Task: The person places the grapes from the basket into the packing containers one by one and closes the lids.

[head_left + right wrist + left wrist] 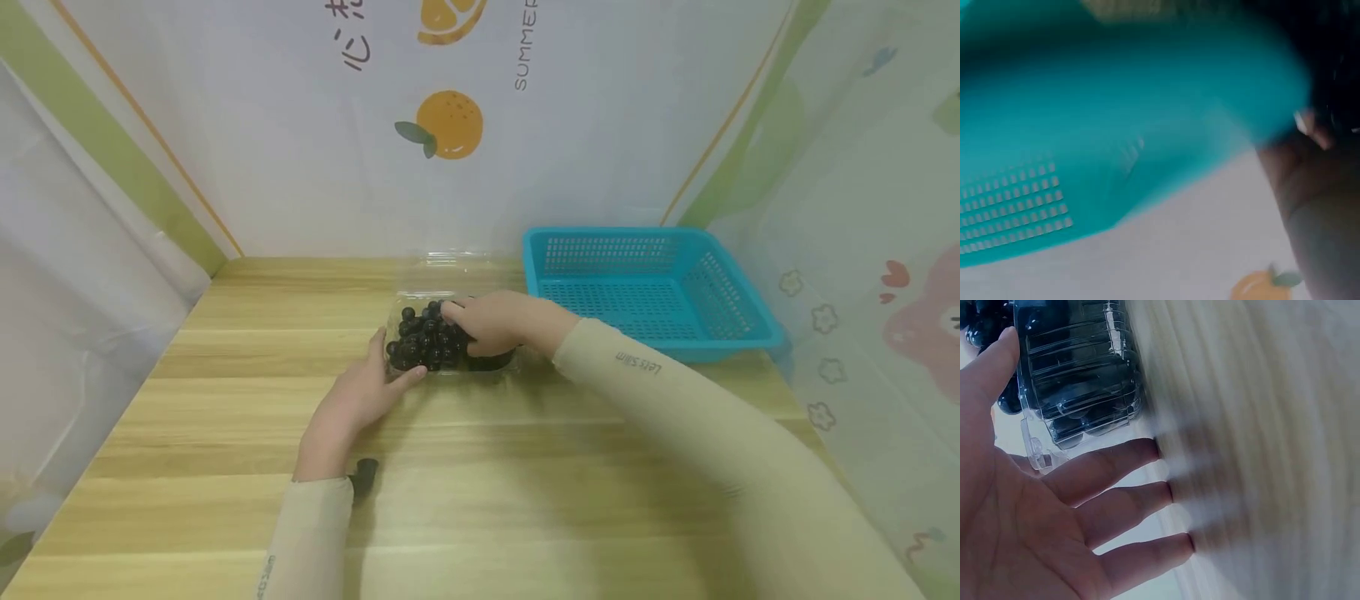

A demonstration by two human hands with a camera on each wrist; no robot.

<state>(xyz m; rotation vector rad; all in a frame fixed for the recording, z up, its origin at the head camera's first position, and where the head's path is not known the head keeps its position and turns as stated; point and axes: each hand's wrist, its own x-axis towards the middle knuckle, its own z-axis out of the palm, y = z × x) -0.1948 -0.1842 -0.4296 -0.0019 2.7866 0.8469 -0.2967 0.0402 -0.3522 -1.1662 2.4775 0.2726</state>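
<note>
One blue basket (641, 302) near fruit (427, 340)

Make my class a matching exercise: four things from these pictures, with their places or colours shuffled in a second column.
Things
1. dark fruit
2. basket
3. left hand
4. right hand

Places or colours
A. at the left end of the clear container
B. bright blue
C. fingers on the fruit
D. piled inside the container

Pairs: 1-D, 2-B, 3-A, 4-C
</note>
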